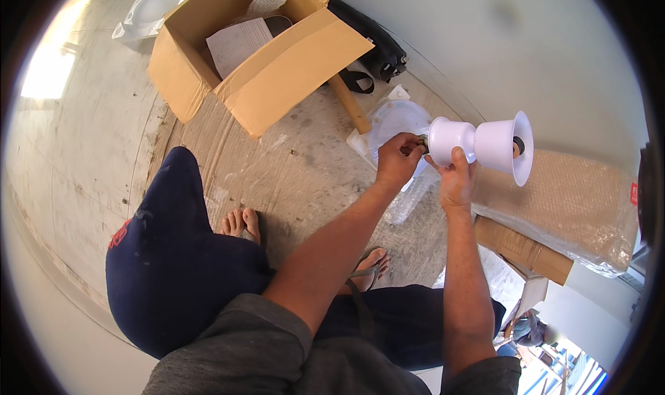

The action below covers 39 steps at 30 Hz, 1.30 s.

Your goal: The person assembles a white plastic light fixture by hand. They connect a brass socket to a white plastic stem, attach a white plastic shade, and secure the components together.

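Observation:
A white, hourglass-shaped plastic piece [478,144] lies sideways in the air, its flared rim turned to the right. Inside that rim a dark and orange round part [517,147] shows. My right hand [455,181] grips the white piece from below, with the thumb along its near side. At its left end, the fingers of my left hand [400,158] pinch a small dark metal fitting [423,143]; most of that fitting is covered by the fingers. Beneath the hands lies a round, whitish translucent item [398,121] on the floor.
An open cardboard box [284,69] holds a grey-white block and bubble wrap. Beyond it are a black bag [370,38] and a white moulded tray [156,7]. A bubble-wrapped carton [554,201] stands at right, against the wall. Another person [530,329] is at the lower right.

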Tool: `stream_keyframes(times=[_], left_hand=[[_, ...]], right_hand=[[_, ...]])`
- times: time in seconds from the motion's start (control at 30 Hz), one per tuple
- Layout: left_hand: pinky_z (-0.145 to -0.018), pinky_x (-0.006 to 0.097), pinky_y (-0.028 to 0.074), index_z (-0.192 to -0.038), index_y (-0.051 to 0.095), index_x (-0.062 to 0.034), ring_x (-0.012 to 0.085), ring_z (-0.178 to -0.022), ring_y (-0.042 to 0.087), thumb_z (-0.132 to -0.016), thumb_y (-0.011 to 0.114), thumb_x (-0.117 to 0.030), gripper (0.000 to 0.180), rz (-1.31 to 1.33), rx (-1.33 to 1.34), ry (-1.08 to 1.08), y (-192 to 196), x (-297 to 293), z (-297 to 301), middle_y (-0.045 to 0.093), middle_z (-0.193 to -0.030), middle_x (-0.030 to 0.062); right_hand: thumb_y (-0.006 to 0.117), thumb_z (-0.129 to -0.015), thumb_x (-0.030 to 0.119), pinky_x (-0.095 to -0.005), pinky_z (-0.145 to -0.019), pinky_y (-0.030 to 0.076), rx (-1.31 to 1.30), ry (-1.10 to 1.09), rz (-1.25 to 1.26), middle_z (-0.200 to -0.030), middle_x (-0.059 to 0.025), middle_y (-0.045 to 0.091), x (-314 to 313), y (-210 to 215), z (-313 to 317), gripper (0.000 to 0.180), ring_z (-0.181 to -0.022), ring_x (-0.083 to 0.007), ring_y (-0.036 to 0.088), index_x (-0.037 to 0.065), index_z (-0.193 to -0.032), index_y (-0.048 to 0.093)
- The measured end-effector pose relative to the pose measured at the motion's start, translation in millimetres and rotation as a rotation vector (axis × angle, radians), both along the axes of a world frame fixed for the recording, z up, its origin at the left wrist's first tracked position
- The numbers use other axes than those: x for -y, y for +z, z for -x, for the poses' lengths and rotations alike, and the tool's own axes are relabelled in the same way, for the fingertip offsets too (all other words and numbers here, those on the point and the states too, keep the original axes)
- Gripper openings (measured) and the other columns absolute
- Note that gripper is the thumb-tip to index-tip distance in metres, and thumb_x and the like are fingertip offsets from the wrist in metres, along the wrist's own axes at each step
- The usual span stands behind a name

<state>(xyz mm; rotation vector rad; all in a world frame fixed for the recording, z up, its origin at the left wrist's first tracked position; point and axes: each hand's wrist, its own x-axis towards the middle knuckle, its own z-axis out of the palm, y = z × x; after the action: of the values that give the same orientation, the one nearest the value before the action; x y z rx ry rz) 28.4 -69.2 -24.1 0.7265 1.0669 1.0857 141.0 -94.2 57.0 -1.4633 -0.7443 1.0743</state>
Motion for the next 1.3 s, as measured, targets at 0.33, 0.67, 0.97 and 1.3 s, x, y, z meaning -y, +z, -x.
stream_keyframes(times=[0.33,0.67,0.97,1.3], left_hand=[[-0.074,0.041,0.054,-0.099,0.070,-0.0064,0.0322,-0.081,0.066,-0.082,0.069,-0.007,0.016,-0.335,-0.693,0.102,-50,0,118,0.068,-0.090,0.0131],[-0.087,0.044,0.050,-0.098,0.075,-0.0115,0.0311,-0.100,0.061,-0.083,0.068,-0.011,0.016,-0.388,-1.114,-0.090,-83,38,205,0.066,-0.102,0.0095],[-0.083,0.044,0.049,-0.098,0.069,-0.0107,0.0318,-0.098,0.061,-0.089,0.065,-0.015,0.011,-0.305,-1.275,-0.142,-92,34,195,0.064,-0.098,0.0098],[-0.078,0.038,0.053,-0.100,0.061,-0.0006,0.0277,-0.085,0.066,-0.095,0.060,-0.006,0.008,-0.054,-0.348,0.102,-31,14,57,0.068,-0.092,0.0149]], right_hand=[[0.071,-0.089,0.034,-0.0501,-0.089,0.057,0.085,0.016,-0.037,-0.135,-0.0134,0.051,1,-1,1,0.070,-0.121,-0.0291,0.056,0.007,-0.145,0.038],[0.075,-0.087,0.030,-0.0513,-0.088,0.057,0.061,0.018,-0.072,-0.138,-0.0120,0.046,1,0,5,0.075,-0.126,-0.0302,0.051,0.009,-0.147,0.035],[0.075,-0.087,0.031,-0.0511,-0.087,0.058,0.072,0.029,-0.068,-0.136,-0.0127,0.049,0,-1,4,0.074,-0.123,-0.0301,0.054,0.007,-0.145,0.037],[0.072,-0.088,0.034,-0.0525,-0.087,0.057,0.086,-0.032,-0.044,-0.135,-0.0142,0.051,1,-5,2,0.072,-0.121,-0.0301,0.056,0.006,-0.145,0.039]])
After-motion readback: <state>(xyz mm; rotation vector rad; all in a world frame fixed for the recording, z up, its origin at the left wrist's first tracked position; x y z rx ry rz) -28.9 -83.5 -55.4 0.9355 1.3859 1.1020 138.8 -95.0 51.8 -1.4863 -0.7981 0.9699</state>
